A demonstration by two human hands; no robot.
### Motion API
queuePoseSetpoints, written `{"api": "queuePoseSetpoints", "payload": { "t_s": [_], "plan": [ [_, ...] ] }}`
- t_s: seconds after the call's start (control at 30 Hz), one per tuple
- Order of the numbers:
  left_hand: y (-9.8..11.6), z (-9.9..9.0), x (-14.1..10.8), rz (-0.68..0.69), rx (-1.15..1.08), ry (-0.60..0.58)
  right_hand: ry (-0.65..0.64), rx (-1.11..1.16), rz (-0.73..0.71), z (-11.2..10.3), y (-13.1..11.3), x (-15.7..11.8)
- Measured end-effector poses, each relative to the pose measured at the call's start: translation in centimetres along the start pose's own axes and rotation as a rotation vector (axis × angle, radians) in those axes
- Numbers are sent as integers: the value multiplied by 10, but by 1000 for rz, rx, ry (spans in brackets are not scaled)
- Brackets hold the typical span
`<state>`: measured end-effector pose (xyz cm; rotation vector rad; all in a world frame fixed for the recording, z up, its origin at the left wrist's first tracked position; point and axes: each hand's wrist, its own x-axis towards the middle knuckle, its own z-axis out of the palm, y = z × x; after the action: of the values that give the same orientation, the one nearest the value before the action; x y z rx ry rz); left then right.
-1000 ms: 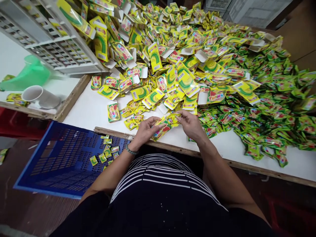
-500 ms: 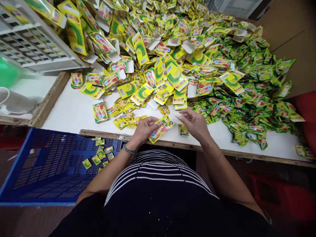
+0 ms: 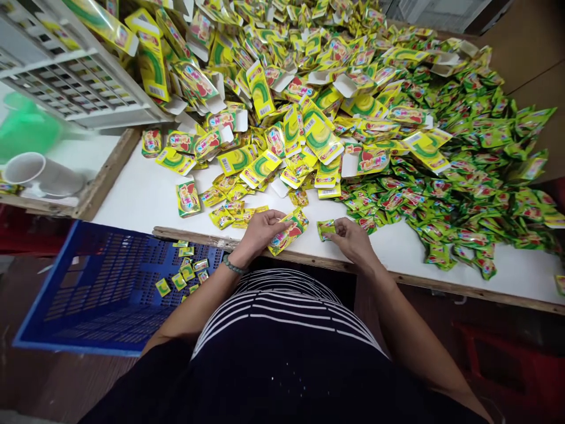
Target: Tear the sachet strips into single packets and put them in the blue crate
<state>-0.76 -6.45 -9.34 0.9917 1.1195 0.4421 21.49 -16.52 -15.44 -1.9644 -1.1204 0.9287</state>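
My left hand is closed on a small yellow-green candy box, held at a slant over the table's front edge. To its right, my right hand pinches a green candy packet by its right end, low over the white tabletop. Several yellow candy packets lie just beyond my left hand. A filled-looking candy box rests flat to their left. Past both hands spreads a heap of yellow cartons, many with white end flaps open, and a pile of green packets lies at the right.
Below the table's wooden edge at left stands a blue crate with several small boxes inside. A white plastic basket leans at the upper left, near a white cup. A red stool is at the lower right.
My right hand has come down onto the green packet and now pinches it. The left hand still holds the box in nearly the same place. The view has shifted slightly.
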Motion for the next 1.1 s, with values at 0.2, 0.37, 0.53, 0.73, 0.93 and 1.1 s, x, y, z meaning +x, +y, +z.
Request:
{"api": "queuePoseSetpoints", "payload": {
  "t_s": [0.2, 0.37, 0.53, 0.73, 0.93, 1.1],
  "plan": [
    [-1, -12, -2, 61, 116, -1, -119, 491, -136, 2, -45, 4],
    [4, -19, -5, 84, 148, -33, -358, 445, -264, -4, -70, 17],
    [5, -26, -7, 85, 104, -48, -442, 331, -284, -8, -75, 26],
    [12, -30, -13, 46, 83, -156, -474, 59, -373, 0, -81, 34],
    [11, -37, -15, 31, 91, -175, -463, -99, -458, -6, -96, 34],
    [12, -40, -14, 32, 59, -177, -475, -191, -514, -12, -109, 33]
  ]
}}
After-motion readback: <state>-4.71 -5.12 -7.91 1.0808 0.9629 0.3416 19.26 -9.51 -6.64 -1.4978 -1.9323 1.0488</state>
